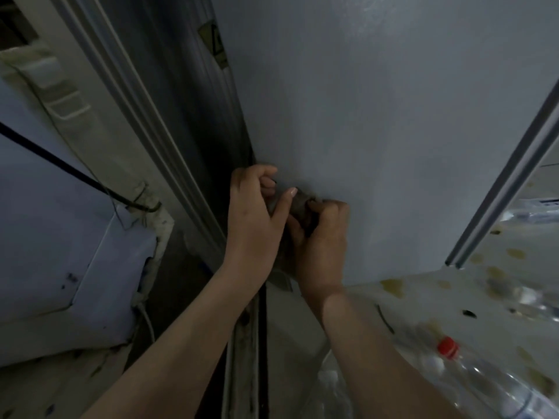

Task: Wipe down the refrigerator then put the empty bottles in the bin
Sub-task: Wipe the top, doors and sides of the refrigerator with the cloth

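The grey refrigerator wall [378, 116] fills the middle and right of the head view. Against its lower left edge my left hand [254, 219] and my right hand [320, 240] both grip a small dark cloth [302, 204], bunched between them. Most of the cloth is hidden by my fingers. A clear plastic bottle with a red cap [447, 347] lies at the lower right on a stained white surface [423, 300]. More clear bottles [526, 213] show at the right edge.
A dark gap [211, 146] runs between the refrigerator and a white ribbed frame [121, 95] on the left. A black cable [60, 164] and a white appliance [60, 237] sit at the left. A grey rail [502, 189] slants at the right.
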